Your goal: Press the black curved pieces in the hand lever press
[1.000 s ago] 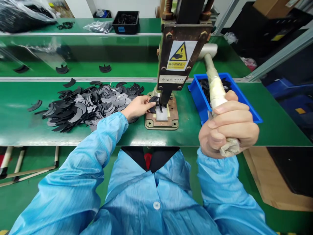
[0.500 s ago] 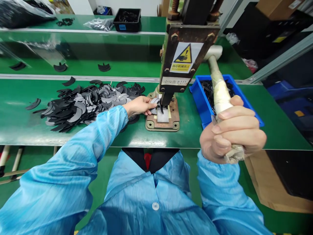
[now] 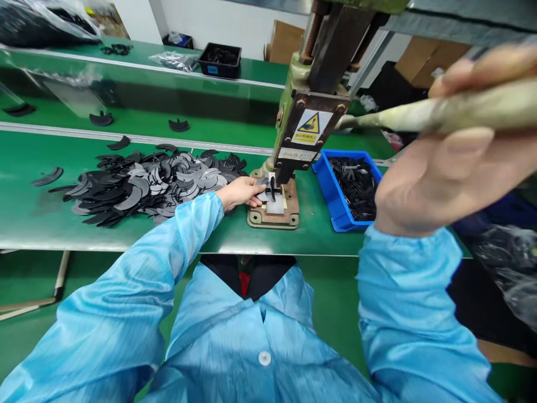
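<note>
Metal press, plastic bin, matt black parts

Press worn painted metal w/ rusty base plate; lever cloth-wrapped; bin glossy blue plastic; bench smooth shiny green; parts flat, matt black/grey.

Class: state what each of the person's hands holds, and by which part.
Right hand: press lever, by its wrapped end. Left hand: dark crescent piece, by its edge.
</note>
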`<move>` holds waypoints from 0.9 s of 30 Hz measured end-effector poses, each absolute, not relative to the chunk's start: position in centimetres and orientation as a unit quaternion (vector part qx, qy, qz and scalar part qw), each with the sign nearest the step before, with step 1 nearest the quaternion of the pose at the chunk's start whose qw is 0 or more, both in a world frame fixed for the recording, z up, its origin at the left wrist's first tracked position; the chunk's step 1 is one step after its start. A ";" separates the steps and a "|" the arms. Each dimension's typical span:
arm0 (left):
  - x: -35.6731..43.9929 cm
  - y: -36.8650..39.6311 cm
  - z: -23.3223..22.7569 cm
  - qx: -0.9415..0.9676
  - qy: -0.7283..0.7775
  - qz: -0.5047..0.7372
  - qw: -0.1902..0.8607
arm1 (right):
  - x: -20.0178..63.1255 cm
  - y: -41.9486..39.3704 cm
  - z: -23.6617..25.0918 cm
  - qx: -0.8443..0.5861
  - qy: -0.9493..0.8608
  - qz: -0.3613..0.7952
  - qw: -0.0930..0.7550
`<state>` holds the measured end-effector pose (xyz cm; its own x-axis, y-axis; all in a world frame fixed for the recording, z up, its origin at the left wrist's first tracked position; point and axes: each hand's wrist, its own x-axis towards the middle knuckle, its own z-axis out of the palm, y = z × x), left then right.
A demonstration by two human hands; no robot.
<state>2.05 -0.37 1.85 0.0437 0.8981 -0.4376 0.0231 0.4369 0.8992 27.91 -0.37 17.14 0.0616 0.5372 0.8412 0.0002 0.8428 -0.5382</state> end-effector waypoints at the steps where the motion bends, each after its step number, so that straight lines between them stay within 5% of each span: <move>1: 1.9 -1.0 2.0 0.394 0.584 0.373 0.604 | 28.1 0.0 17.9 -0.180 -0.664 0.174 0.705; 5: 0.9 -5.0 3.3 0.424 0.541 0.418 0.594 | 28.0 0.4 14.2 -0.196 -0.653 0.118 0.722; 10: 0.5 -10.2 4.8 0.476 0.485 0.437 0.590 | 25.3 -3.7 2.4 -0.299 -0.692 0.368 0.544; 13: 1.2 -12.1 4.8 0.486 0.487 0.440 0.577 | 22.9 -6.7 -1.5 -0.306 -0.701 0.421 0.487; 20: 2.5 -14.3 4.8 0.482 0.507 0.434 0.567 | 21.4 -8.9 -2.3 -0.315 -0.684 0.402 0.522; 27: 2.5 -13.0 5.1 0.424 0.443 0.366 0.700 | 21.7 -10.3 -2.7 -0.336 -0.687 0.374 0.525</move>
